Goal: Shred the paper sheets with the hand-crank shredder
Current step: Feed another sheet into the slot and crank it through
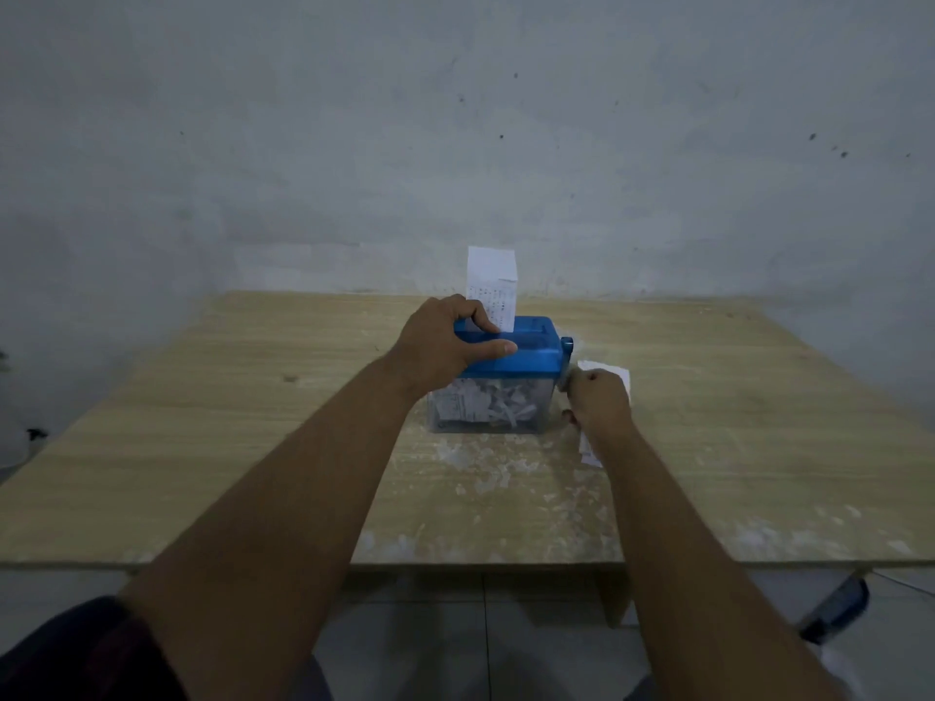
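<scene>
Where the shredder sits: small hand-crank shredder (531,354) with a blue plastic lid on a see-through bin, about mid-table on the pale wood-grain table (202,447), toward the far half.
Looks: bin is roughly half full of white paper shreds (485,404). The print on them is too small to read.
Axis: the shredder's long side runs left to right across the view. The blue crank (566,345) is on its right end, with the arm hanging downward.
Sheet in the slot: narrow white printed paper slip (493,280), standing upright out of the top slot, long axis vertical, printed face toward the camera. The top right corner looks folded over.
Left hand (440,346): clamped on the lid's left part, fingers curled over the top right beside the slip and thumb stretched flat along the front edge.
Right hand (602,402): balled into a fist at the bottom of the crank, wrapped round its handle, which is mostly hidden so only a pale bit pokes out.
Spare paper: more white loose sheets (614,371) lie on the table under and behind the right hand.
Mess: white paper crumbs (485,473) are scattered on the table in front of the bin.
Backdrop: scuffed grey wall (455,144).
</scene>
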{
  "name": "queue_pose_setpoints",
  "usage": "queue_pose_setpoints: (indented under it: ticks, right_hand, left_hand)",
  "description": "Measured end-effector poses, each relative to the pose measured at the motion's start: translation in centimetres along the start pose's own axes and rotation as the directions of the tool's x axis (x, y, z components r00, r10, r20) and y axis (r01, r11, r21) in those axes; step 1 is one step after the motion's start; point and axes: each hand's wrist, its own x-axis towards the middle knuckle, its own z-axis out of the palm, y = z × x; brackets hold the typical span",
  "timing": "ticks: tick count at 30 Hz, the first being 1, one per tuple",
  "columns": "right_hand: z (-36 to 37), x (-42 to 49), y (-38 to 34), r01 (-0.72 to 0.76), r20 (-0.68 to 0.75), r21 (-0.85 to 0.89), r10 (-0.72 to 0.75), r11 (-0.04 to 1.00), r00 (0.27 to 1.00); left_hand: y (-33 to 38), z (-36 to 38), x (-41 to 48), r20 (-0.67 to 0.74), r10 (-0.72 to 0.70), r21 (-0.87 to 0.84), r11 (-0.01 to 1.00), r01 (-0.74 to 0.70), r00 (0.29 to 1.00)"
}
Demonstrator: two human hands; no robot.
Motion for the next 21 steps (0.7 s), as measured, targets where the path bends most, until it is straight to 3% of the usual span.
queue_pose_setpoints:
  ticks: [6, 9, 12, 21]
  right_hand:
    - [-2.0, -5.1, -0.9, 0.131, -0.169, 0.173, -0.102, 0.976, 0.980]
    - [-4.2, -6.0, -3.5, 0.188, -0.117, 0.241, -0.164, 0.952, 0.979]
    - [-5.7, -4.4, -6.8, 0.242, -0.048, 0.169, -0.238, 0.955, 0.970]
    - [-3.6, 2.5, -9.6, 0.233, 0.030, 0.098, -0.237, 0.967, 0.971]
  left_hand:
    - [0.1, -0.1, 0.0, 0.010, 0.004, -0.018, 1.000, -0.004, 1.000]
    - [0.1, -0.5, 0.2, 0.041, 0.023, 0.006, 1.000, -0.024, 0.999]
    - [0.0, -0.6, 0.4, 0.058, 0.024, -0.009, 1.000, -0.023, 0.998]
    - [-0.3, -0.4, 0.6, 0.037, 0.004, -0.003, 1.000, -0.004, 0.999]
